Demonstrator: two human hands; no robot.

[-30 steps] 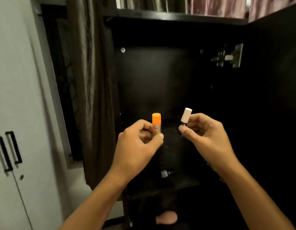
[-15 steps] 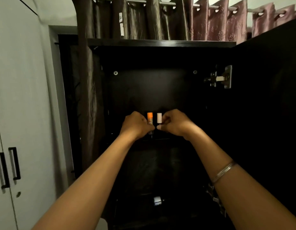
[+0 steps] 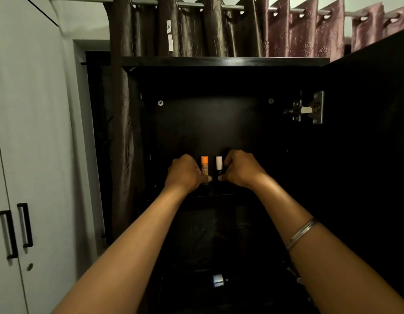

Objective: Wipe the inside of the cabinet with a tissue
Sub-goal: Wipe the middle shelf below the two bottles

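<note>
Inside the open black cabinet (image 3: 210,123), on its shelf, the left hand (image 3: 185,174) pinches an upright orange-capped tube (image 3: 204,169) and the right hand (image 3: 240,169) pinches an upright white-capped bottle (image 3: 218,166), just beside each other. Dark, open space rises above them, the door (image 3: 366,132) swung right. No tissue shows; brown curtains (image 3: 196,28) hang behind, a white wardrobe (image 3: 26,155) left.

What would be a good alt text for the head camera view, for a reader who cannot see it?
Two bare hands reach into a dark open cabinet: the left hand holds a small orange-capped tube upright and the right hand holds a small white-capped bottle upright beside it. Brown curtains hang behind, and a white wardrobe stands at the left.
</note>
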